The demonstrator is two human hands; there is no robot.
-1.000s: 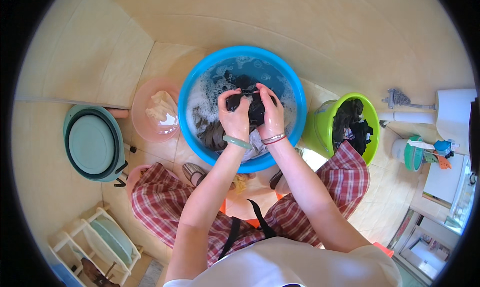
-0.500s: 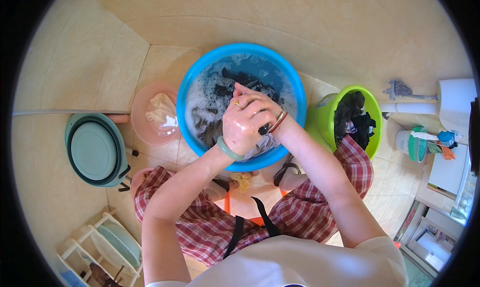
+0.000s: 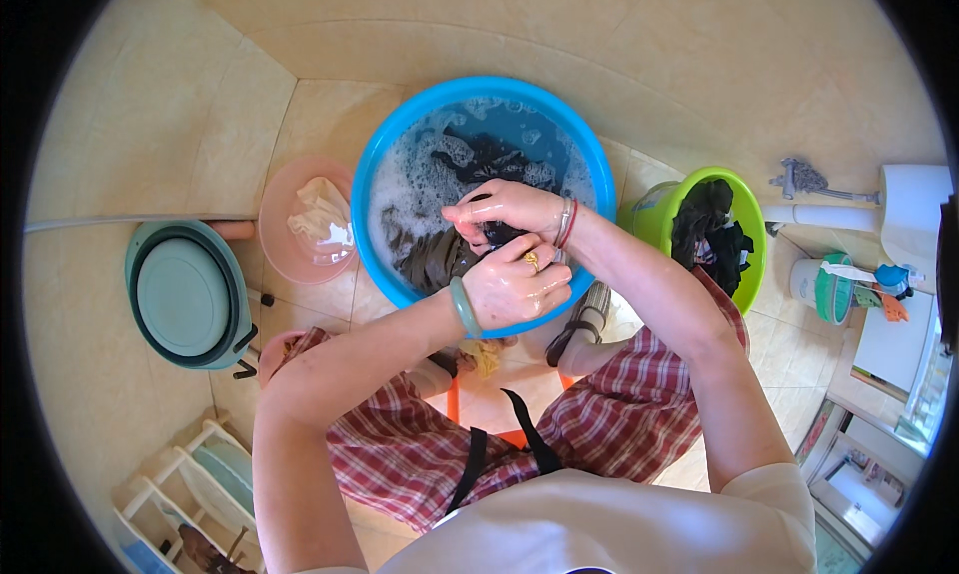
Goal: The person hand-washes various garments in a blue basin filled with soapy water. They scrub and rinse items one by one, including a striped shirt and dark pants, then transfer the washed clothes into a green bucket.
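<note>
Both hands are over the near half of a round blue basin (image 3: 366, 264) of sudsy water. A wet black cloth (image 3: 501, 233) is bunched between them. My left hand (image 3: 511, 282), with a green bangle at its wrist, has its fingers curled against the cloth from the near side. Just beyond it, my right hand (image 3: 514, 206) wraps around the same cloth; red and pale bands circle that wrist. Dark laundry (image 3: 489, 159) lies half sunk in the foam, and grey-brown striped fabric (image 3: 430, 262) rests at the near left inside the basin.
Right of the basin stands a lime-green bucket (image 3: 756, 236) of dark clothes. A pink bowl (image 3: 275, 236) with pale cloth is on the left, beside a collapsible green basin (image 3: 185, 304). A white rack (image 3: 165, 499) stands lower left. Tiled wall (image 3: 519, 24) rises behind.
My hands have shifted from clasped together, left over right, to the left hand nearer me and the right beyond it. More of the black cloth between them now shows.
</note>
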